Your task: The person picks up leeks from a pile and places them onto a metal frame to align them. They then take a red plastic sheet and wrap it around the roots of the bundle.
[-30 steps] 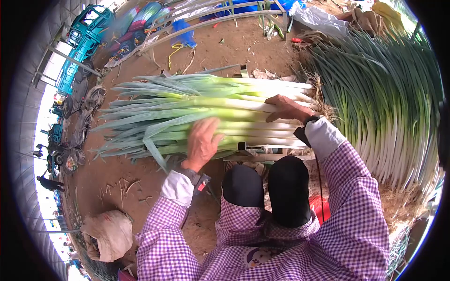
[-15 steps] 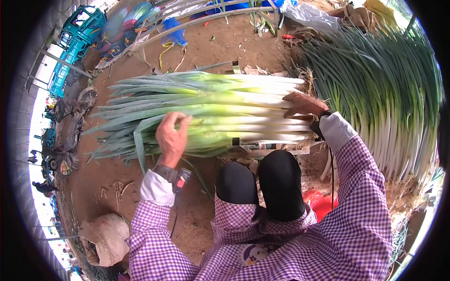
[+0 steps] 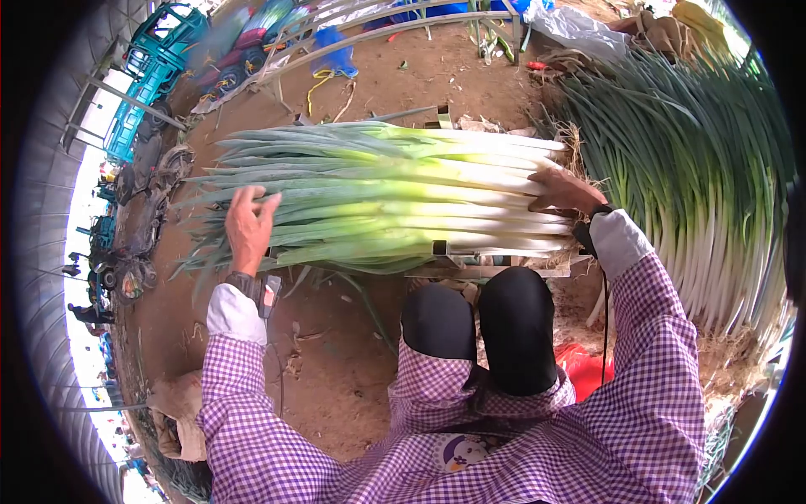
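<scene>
A wide layer of long green onions point(image 3: 395, 193) lies across a low frame point(image 3: 504, 272) in front of my knees, leaves to the left and white stalks to the right. My right hand point(image 3: 569, 191) grips white stalks near the root end, its thumb and fingers apart around them; the fingertips are partly hidden. At the leafy end is my left hand point(image 3: 250, 225), fingers bent and thumb apart from them, with nothing visible between. A dark band and a small device with a red part point(image 3: 269, 294) sit at my left wrist.
A large heap of green onions point(image 3: 680, 185) stands at the right, roots toward me. Beyond the frame are a wooden rack point(image 3: 378, 23) and blue plastic point(image 3: 334, 55). A teal three-wheeled vehicle point(image 3: 155, 76) is far left; a pale sack point(image 3: 180, 416) lies lower left, red plastic point(image 3: 583, 370) by my knee.
My left hand has moved left along the leaves toward their tips. A leaf that hung bent beside it now lies more in line. My right hand stays on the white stalks.
</scene>
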### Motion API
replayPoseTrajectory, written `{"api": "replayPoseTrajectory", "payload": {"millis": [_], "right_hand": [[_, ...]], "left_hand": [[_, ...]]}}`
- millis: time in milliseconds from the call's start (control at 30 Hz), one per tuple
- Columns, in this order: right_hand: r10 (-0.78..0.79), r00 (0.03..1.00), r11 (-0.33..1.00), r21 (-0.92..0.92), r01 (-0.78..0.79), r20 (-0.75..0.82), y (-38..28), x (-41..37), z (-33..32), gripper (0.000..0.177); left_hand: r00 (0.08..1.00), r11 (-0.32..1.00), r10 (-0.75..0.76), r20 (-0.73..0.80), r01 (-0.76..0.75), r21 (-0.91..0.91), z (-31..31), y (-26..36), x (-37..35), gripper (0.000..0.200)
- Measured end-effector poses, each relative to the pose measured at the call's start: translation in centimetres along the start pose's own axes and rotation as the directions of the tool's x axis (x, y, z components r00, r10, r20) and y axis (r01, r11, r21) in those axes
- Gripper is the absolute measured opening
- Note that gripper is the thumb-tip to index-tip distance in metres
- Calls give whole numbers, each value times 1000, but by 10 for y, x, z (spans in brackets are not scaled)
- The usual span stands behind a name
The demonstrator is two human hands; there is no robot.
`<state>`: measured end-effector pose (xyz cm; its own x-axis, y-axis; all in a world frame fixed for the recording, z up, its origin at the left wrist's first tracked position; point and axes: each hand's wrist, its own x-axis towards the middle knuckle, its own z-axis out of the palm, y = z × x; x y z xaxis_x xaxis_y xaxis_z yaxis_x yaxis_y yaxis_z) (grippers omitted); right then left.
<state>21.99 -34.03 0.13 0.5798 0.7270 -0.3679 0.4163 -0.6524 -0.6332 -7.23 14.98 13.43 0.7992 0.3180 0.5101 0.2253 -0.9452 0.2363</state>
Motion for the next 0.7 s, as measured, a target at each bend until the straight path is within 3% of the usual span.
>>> {"api": "replayPoseTrajectory", "payload": {"millis": [33,133,167,267,300,400,533,633,700], "right_hand": [[6,1000,1000,-24,-7,-28,-1,-1,2,70],[-14,999,1000,-10,13,-37,0,-1,3,65],[-48,997,998,-35,46,-61,4,2,5,63],[-64,989,997,-45,58,-133,-3,-5,7,65],[-9,998,996,92,14,-58,-7,-6,3,66],[-53,996,998,-25,51,-78,1,-2,5,68],[-26,998,999,-26,25,-49,3,1,5,70],[-46,996,999,4,47,-75,11,4,9,71],[-49,998,998,-37,47,-32,1,1,2,72]], "left_hand": [[990,1000,-4,144,3,10,-8,7,-2,34],[957,909,250,146,-284,304,-22,-10,-2,45],[967,924,149,208,-210,319,-25,-31,-4,54],[967,921,107,229,-183,344,-29,-117,-11,56],[964,957,93,249,-155,246,-29,-145,-15,62],[966,906,-102,238,-9,424,-41,-122,-17,65],[991,813,-29,132,-53,579,-58,-32,-11,64],[993,858,50,109,-98,505,-40,31,-9,56],[991,927,92,97,-120,354,-7,58,-9,50]]}}
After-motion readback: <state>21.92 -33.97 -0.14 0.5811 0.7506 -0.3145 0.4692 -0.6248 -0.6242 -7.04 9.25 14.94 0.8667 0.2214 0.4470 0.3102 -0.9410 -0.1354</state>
